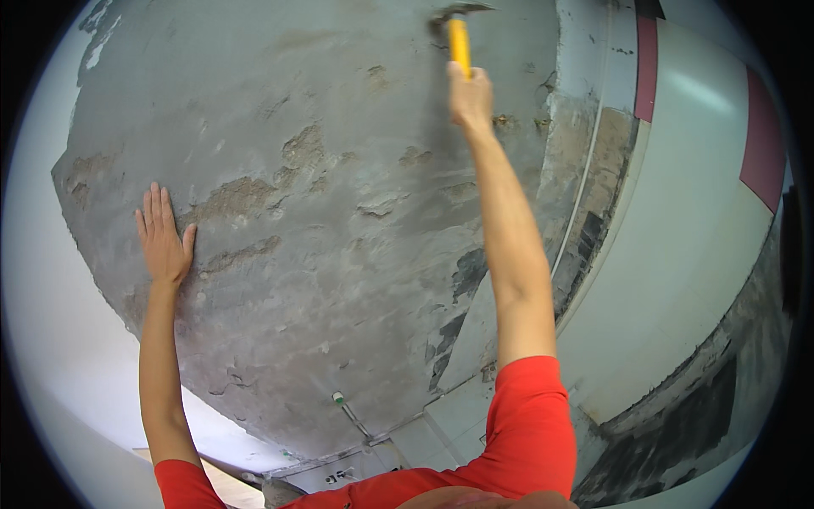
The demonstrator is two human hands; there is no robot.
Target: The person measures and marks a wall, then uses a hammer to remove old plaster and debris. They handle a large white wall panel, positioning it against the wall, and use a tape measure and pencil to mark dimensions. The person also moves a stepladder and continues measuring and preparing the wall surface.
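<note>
My right hand (471,95) is raised high and shut on the yellow handle of a scraper tool (459,42), whose metal blade touches the grey wall (339,212) near the top of the view. My left hand (163,237) lies flat and open against the same wall at the left, fingers pointing up. The wall is rough grey plaster with brown chipped patches and peeling spots. Both arms wear red sleeves.
A white panel with dark red stripes (678,212) runs along the right. A thin white cable (585,170) runs down the wall's right edge. A small pipe stub with a green tip (339,397) sticks out low on the wall.
</note>
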